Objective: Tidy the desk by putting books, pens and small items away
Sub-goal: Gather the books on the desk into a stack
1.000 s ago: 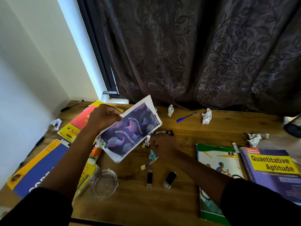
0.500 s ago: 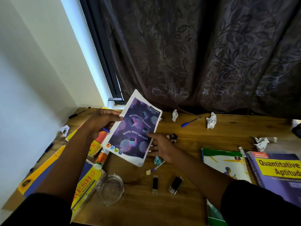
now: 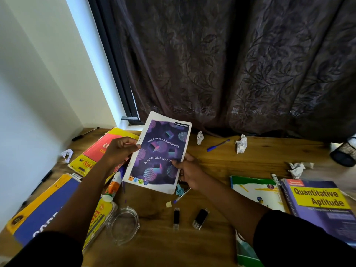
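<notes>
Wooden desk (image 3: 221,170) by curtain. Classmate notebook (image 3: 159,153), tilted a second ago, now stood upright above desk centre. Left hand (image 3: 119,149) pinched its left edge; right hand (image 3: 189,170), newly arrived, gripped its right edge. Probably ready for stowing.

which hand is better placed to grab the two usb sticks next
Right, probably. The right hand holds the purple notebook by its right edge, just above the two USB sticks. The left hand pinches the notebook's left edge, farther away, over the yellow and red book.
</notes>
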